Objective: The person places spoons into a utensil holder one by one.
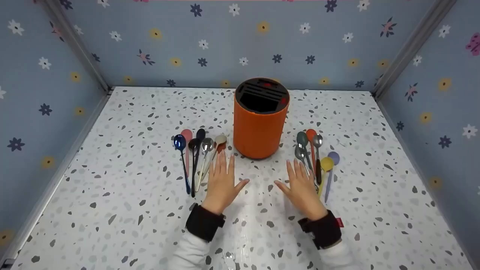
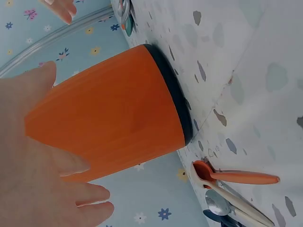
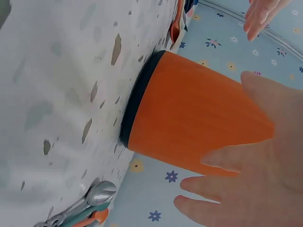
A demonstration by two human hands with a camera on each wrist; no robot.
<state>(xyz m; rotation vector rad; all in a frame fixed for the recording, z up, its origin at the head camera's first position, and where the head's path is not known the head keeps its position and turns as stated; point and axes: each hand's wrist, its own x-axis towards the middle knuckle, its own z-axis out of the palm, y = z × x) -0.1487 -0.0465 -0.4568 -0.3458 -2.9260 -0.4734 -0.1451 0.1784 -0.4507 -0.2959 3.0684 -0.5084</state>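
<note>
My left hand (image 1: 220,185) is held out with straight, spread fingers and nothing in it, beside a group of spoons: blue (image 1: 180,142), pink (image 1: 186,134), silver (image 1: 207,144), cream (image 1: 220,140) and dark ones. An orange spoon (image 2: 246,177) of that group shows in the left wrist view. Fingers also straight, my right hand (image 1: 303,191) holds nothing near a second group: green (image 1: 302,138), red-orange (image 1: 311,134), silver, yellow (image 1: 327,164) and purple (image 1: 333,157) spoons. Ahead, between the hands, stands an upright orange cylindrical holder (image 1: 258,131) with a slotted black top.
The speckled white tabletop (image 1: 123,210) is enclosed by flower-patterned panels at the back (image 1: 217,33), left (image 1: 26,112) and right (image 1: 450,112). Black bands (image 1: 204,223) circle both wrists over white sleeves.
</note>
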